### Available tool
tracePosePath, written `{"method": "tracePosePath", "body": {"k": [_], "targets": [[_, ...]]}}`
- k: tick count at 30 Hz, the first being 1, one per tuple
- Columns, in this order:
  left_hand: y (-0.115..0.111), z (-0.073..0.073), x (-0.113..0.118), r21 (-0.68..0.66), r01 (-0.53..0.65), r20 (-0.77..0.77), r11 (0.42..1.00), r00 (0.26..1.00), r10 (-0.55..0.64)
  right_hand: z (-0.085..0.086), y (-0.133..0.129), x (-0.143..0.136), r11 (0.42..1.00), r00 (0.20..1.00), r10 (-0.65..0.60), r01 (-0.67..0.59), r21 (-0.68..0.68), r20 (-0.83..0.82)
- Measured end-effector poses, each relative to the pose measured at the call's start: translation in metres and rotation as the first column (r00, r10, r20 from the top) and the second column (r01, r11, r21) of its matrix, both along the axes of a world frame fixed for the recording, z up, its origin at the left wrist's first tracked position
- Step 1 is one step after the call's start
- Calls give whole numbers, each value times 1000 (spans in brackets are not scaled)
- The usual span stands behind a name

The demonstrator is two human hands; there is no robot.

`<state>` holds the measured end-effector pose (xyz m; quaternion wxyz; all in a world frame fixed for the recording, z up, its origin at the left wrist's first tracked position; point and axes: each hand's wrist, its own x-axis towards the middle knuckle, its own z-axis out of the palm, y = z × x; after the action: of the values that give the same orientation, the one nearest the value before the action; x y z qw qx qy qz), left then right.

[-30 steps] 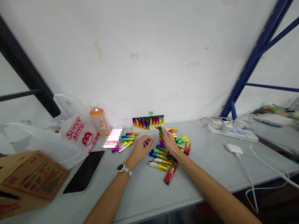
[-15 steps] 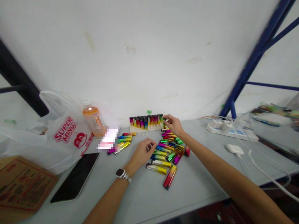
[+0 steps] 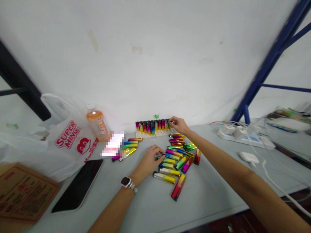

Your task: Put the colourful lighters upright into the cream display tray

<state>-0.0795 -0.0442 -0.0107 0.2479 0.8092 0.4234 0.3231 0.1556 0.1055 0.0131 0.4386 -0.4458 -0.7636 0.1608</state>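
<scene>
At the right end of a pale holder (image 3: 165, 133), my right hand (image 3: 179, 125) is closed, fingertips pinching the top of a shiny upright lighter (image 3: 169, 125). Several more lighters (image 3: 148, 127), metallic and multicoloured with dark tops, stand in rows in this holder. My left hand (image 3: 152, 158), with a watch (image 3: 126, 182) on its wrist, is low over the table. Its thumb and fingers close around the dark end of a lighter (image 3: 159, 158) at the left edge of the loose pile; the fingers partly hide it. Loose lighters (image 3: 167, 171) lie between my arms.
A few lighters (image 3: 131, 144) lie left of the holder, beside a blurred-out bright patch. Farther left are an orange drink bottle (image 3: 97, 123), a plastic bag (image 3: 70, 142), a black phone (image 3: 79, 186) and a cardboard box (image 3: 26, 194). A power strip (image 3: 247, 137) with cables and a white charger (image 3: 249, 157) sit right.
My left hand has shifted slightly right, and its fingers have closed on a lighter's end. My right hand stays at the holder's right end, its fingertips on a lighter top.
</scene>
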Motion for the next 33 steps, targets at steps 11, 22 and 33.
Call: {"method": "tracePosePath", "body": {"k": [11,22,33], "targets": [[0,-1,0,-13,-40,11,999,999,40,-5,4,-2,969,959,-230,209,132,166],[2,13,20,186,-78,-173,980,979,111,-11,-76,0,942,825,-311,332,41,471],[-17,7,63,238,-11,-409,971,906,111,-21,-124,-2,945,794,-202,312,-100,573]]}}
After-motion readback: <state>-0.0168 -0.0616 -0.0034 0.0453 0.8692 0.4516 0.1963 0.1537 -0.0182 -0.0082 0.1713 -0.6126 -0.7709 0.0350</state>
